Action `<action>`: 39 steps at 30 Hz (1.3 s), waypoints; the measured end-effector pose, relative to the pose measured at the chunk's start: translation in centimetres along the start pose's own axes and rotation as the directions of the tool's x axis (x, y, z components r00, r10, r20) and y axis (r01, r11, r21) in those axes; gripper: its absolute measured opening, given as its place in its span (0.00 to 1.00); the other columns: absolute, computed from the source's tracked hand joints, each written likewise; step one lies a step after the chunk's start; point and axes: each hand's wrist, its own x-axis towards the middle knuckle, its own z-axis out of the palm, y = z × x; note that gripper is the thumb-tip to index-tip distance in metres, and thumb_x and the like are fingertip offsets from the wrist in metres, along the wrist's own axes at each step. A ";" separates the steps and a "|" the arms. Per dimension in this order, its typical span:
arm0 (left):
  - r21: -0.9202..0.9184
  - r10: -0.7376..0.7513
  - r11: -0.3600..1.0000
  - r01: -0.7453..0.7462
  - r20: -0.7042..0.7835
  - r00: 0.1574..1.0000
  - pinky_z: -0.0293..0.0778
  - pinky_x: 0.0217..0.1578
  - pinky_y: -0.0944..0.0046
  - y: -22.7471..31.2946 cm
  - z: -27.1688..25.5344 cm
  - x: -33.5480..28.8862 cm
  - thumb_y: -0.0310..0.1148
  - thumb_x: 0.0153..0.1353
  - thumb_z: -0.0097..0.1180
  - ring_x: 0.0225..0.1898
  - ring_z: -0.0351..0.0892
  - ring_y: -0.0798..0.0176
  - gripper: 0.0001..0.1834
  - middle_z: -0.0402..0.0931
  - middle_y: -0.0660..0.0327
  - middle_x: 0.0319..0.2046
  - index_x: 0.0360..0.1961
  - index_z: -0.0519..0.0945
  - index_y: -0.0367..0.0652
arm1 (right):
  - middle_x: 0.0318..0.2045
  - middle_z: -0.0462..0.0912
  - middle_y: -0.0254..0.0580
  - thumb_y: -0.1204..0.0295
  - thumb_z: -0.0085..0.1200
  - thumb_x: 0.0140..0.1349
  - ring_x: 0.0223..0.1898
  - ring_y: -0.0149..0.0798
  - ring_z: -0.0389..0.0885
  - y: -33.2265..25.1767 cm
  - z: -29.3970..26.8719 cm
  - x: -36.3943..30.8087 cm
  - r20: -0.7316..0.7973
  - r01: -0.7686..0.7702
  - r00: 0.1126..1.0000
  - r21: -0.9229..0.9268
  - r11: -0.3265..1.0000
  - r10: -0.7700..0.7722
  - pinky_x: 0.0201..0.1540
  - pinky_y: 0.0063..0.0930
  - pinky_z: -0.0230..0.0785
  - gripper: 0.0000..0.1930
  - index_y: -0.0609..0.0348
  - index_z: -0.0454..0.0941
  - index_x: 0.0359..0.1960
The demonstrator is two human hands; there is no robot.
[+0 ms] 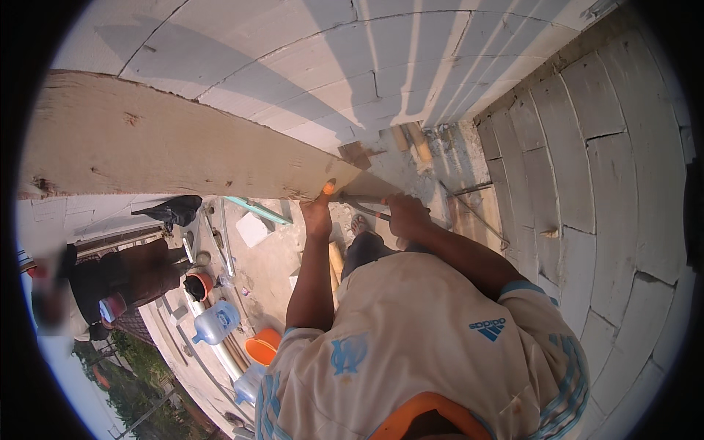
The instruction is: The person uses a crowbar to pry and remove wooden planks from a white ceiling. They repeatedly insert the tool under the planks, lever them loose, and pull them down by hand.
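A long, wide wooden board (169,143) runs from the left edge toward the middle, narrowing away from me. My left hand (317,217) grips its lower edge near the far end; one sunlit digit presses on the board's face, and the other fingers are mostly hidden. Beside it, my right hand (408,217) is closed round a dark tool with two long handles (372,209), which looks like pincers. Its head points toward the board by my left hand, and its jaws are too small to make out.
Pale block walls rise ahead and at the right (565,154). On the left, a person (125,271) stands near a black bag (172,211). Large water bottles (217,323), an orange bucket (262,346), poles and a white block (251,229) lie lower left. My foot (361,224) shows below.
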 end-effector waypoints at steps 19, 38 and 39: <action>-0.030 -0.251 0.966 0.257 0.139 0.958 0.64 0.60 0.56 -12.0 -9.1 3.0 0.36 0.63 0.64 0.59 0.67 0.58 0.28 0.70 0.53 0.56 0.59 0.69 0.33 | 0.36 0.80 0.43 0.59 0.63 0.52 0.38 0.44 0.80 -3.6 9.3 4.2 -0.018 -0.152 0.988 -0.167 0.974 0.152 0.41 0.45 0.71 0.17 0.57 0.80 0.39; -0.032 -0.403 0.908 0.418 0.206 0.892 0.73 0.53 0.61 -14.4 -7.8 6.8 0.23 0.61 0.61 0.53 0.73 0.62 0.22 0.74 0.60 0.52 0.57 0.74 0.39 | 0.43 0.78 0.57 0.61 0.56 0.55 0.46 0.51 0.82 1.8 7.0 6.7 0.569 -0.224 0.818 0.168 0.960 0.091 0.49 0.48 0.72 0.27 0.71 0.72 0.51; -0.054 -0.396 0.907 0.418 0.232 0.888 0.73 0.53 0.61 -14.5 -7.7 6.7 0.23 0.61 0.60 0.53 0.74 0.62 0.21 0.74 0.60 0.52 0.57 0.74 0.39 | 0.41 0.79 0.57 0.62 0.56 0.55 0.45 0.52 0.82 1.7 6.9 6.3 0.464 -0.184 0.880 0.134 0.974 0.102 0.49 0.47 0.72 0.26 0.72 0.73 0.49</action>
